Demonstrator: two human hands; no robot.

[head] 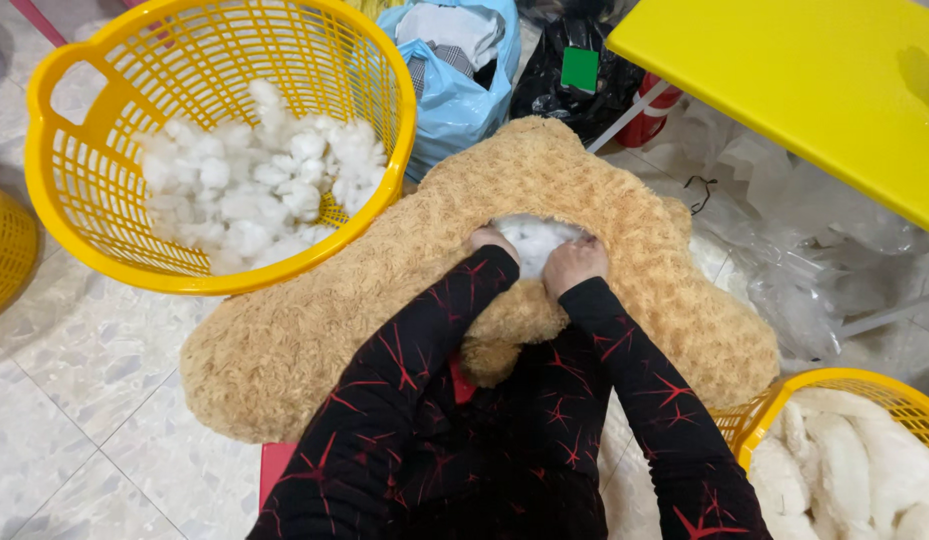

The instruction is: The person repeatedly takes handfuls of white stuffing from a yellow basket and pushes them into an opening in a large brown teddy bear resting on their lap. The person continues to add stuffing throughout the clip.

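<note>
Tan plush toy (604,300), white stuffing (532,240), yellow basket (74,120), black sleeves (424,400) with red starbursts.

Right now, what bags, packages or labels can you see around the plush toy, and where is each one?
Light blue plastic bag: top centre, behind the tan plush toy, open, with pale folded cloth inside.
Black plastic bag: right of the blue one, crumpled and shiny.
Green label: small plain rectangle on the black bag.
Clear plastic wrapping: crumpled on the floor at right, under the yellow table.
No screens or signs show.
</note>
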